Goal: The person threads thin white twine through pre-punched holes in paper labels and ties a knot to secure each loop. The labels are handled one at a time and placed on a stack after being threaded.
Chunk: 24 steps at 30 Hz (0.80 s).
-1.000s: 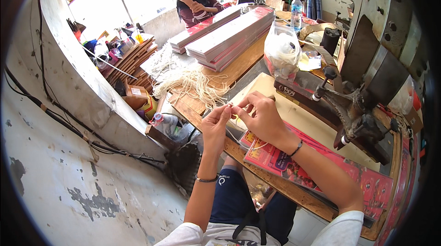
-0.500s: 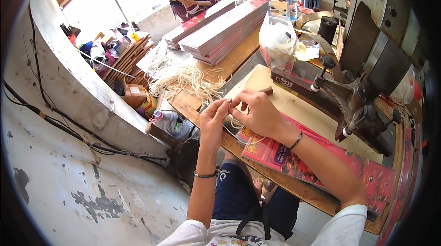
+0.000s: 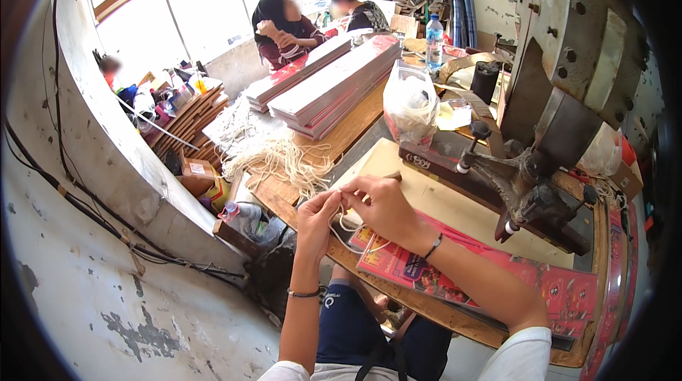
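Above the near edge of the workbench my left hand (image 3: 317,219) and my right hand (image 3: 387,212) meet fingertip to fingertip. Both are closed in a pinch on a thin off-white cord (image 3: 348,247). A loop of it hangs below my fingers and runs over the corner of a red printed panel (image 3: 419,267). More such panels lie stacked beneath my right forearm. What the cord does right between the fingertips is too small to tell. Beyond my hands a tangled heap of pale cords (image 3: 288,168) spreads over the bench.
Long stacks of panels (image 3: 334,89) lie farther back. A plastic bag (image 3: 410,105), a water bottle (image 3: 434,41) and a heavy metal machine (image 3: 526,168) stand to the right. Two people are behind the bench. A peeling wall (image 3: 121,239) with black cables runs along the left.
The view has shifted, showing more of the room's far side. My hands stay pinched together, and the cord's loop now shows more plainly below them.
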Tool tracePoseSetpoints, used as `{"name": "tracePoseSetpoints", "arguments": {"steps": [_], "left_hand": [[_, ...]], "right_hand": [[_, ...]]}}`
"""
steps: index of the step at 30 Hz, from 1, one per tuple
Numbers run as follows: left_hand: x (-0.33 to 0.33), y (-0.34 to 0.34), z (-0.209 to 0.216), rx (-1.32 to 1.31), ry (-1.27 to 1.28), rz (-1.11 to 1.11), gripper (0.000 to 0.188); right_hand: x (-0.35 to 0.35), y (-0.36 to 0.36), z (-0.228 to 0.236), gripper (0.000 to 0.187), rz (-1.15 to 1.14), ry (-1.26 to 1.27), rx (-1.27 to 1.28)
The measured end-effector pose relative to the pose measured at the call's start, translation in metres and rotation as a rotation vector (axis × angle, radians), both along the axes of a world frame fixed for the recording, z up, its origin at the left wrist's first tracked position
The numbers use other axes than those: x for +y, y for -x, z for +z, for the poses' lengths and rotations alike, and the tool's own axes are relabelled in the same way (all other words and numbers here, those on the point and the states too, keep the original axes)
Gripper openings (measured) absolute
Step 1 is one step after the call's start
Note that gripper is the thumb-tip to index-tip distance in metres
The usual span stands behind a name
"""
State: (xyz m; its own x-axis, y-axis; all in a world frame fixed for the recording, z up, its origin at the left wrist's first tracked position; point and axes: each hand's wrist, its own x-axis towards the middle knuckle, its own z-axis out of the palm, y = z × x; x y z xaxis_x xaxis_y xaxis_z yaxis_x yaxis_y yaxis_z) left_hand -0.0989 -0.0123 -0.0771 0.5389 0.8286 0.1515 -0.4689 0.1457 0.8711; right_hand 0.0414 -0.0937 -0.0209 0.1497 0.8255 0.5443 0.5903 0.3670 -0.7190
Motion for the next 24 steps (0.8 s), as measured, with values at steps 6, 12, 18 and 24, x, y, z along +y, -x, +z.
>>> {"name": "tracePoseSetpoints", "arguments": {"steps": [6, 12, 18, 24], "left_hand": [[0.003, -0.006, -0.003, 0.022, 0.013, 0.036, 0.021], [-0.005, -0.003, 0.001, 0.114, -0.089, 0.084, 0.022], [-0.001, -0.002, 0.002, 0.094, -0.105, -0.009, 0.018], [0.002, 0.006, -0.003, 0.122, -0.107, -0.003, 0.016]], "right_hand": [[0.001, -0.003, -0.004, 0.015, -0.06, -0.126, -0.203], [0.002, 0.002, -0.008, 0.019, -0.068, -0.099, -0.174], [0.001, -0.016, -0.003, 0.025, 0.092, -0.042, -0.255], [-0.006, -0.014, 0.013, 0.012, 0.021, -0.071, -0.639]]}}
